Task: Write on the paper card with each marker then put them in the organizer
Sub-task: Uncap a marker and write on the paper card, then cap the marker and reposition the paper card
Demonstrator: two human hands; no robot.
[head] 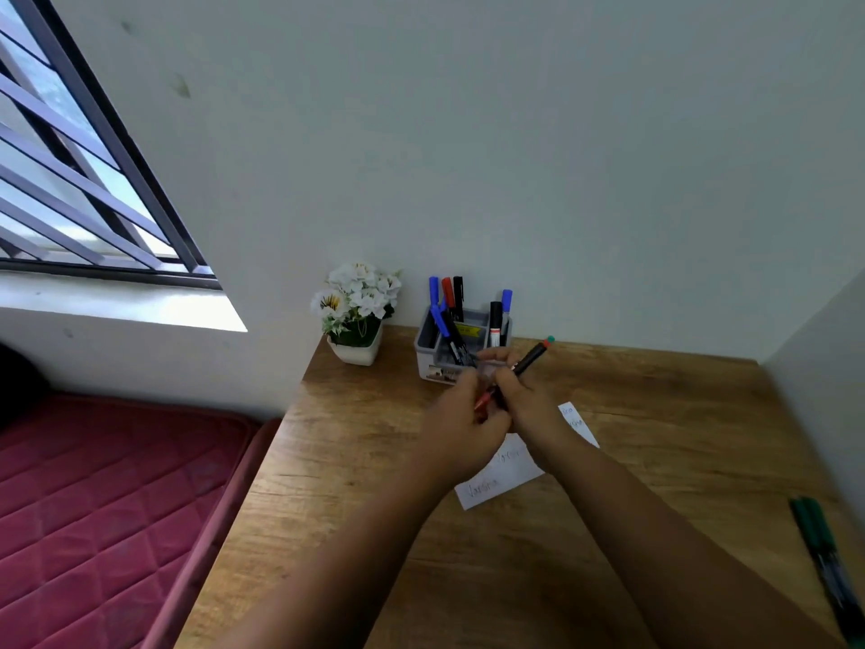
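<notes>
Nearest the camera, two green markers (819,545) lie side by side at the desk's (655,437) right edge, their long axes running toward the near right corner, well apart from both hands. Above the middle of the desk the right hand (524,400) has its fingers curled round a dark marker (526,363), whose long axis slants up and right, its red-and-green tail pointing toward the far right corner. The left hand (461,414) meets it at the lower end, pinching what looks like a red cap (482,401); whether the cap is going on or coming off cannot be told. Both grips are closed on this one marker. The paper card (503,480) lies just under the hands toward the near edge, already bearing writing. The organizer (433,363) stands just beyond the hands against the far edge, holding blue, red and black markers upright. Judging by this, the right hand is nearer the organizer's open compartments.
</notes>
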